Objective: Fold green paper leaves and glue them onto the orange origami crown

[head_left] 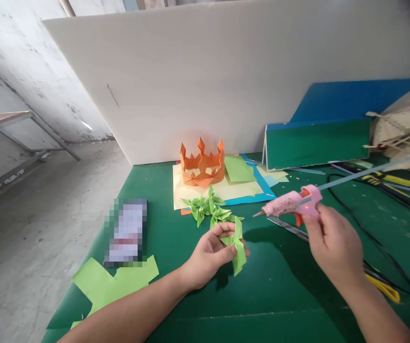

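Low over the green table, my left hand pinches a folded light-green paper piece between thumb and fingers. To its right, my right hand is wrapped round the handle of a pink glue gun. The gun's metal nozzle points left toward the paper piece, with a gap between them. A long translucent glue stick sticks out of its back. Just beyond my left hand lie several folded green paper stars. An orange folded-paper crown stands behind them.
A pixelated phone-like device and loose green paper sheets lie at left. Cream paper lies under the crown. A black cable, yellow-handled tools and a green folded board occupy the right. A white panel rises behind.
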`<state>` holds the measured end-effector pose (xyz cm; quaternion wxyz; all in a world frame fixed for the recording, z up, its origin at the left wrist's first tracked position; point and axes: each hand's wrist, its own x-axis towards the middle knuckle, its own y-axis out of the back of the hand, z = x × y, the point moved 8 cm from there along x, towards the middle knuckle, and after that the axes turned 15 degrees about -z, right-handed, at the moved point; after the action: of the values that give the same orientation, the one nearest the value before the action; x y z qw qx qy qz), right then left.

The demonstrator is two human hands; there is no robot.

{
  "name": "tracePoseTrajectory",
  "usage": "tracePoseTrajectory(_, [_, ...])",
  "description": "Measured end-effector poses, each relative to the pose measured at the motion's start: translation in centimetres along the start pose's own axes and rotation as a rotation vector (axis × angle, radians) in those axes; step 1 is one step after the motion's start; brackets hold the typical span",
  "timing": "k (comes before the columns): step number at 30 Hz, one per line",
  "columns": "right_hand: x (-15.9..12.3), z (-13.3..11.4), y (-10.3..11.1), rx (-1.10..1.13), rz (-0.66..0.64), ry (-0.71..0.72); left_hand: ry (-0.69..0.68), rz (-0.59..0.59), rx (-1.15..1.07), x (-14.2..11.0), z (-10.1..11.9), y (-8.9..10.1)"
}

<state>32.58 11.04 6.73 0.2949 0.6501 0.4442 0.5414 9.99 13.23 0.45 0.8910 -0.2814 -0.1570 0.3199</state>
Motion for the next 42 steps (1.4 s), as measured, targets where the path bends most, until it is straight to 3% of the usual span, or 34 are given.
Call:
tracePoseTrajectory(6, [-0.2, 6.8, -2.0, -0.131, -0.141, -0.199, -0.009, -0.009, 0.024, -0.2, 0.2, -0.2])
tracePoseTrajectory(10, [-0.7, 9.0, -3.5, -0.145, -0.203, -0.224, -0.014, -0.019, 0.035, -0.2, 0.3, -0.2])
tracePoseTrajectory(17, [-0.7, 9.7, -3.2, -0.199, -0.156, -0.206, -0.014, -0.024, 0.036, -0.2, 0.3, -0.2])
tracePoseTrajectory(23, [-0.7, 9.3, -3.8, -0.136, -0.104, -0.093, -0.004, -0.014, 0.028, -0.4, 0.4, -0.3])
tracePoseTrajectory(34, [-0.6, 8.9, -3.0, -0.010, -0.072, -0.280, -0.005, -0.020, 0.031, -0.3, 0.2, -0.2])
tracePoseTrajectory(42, [0.4, 9.6, -3.9, -0.043, -0.062, -0.236, 0.011, -0.004, 0.031, -0.3, -0.1, -0.1])
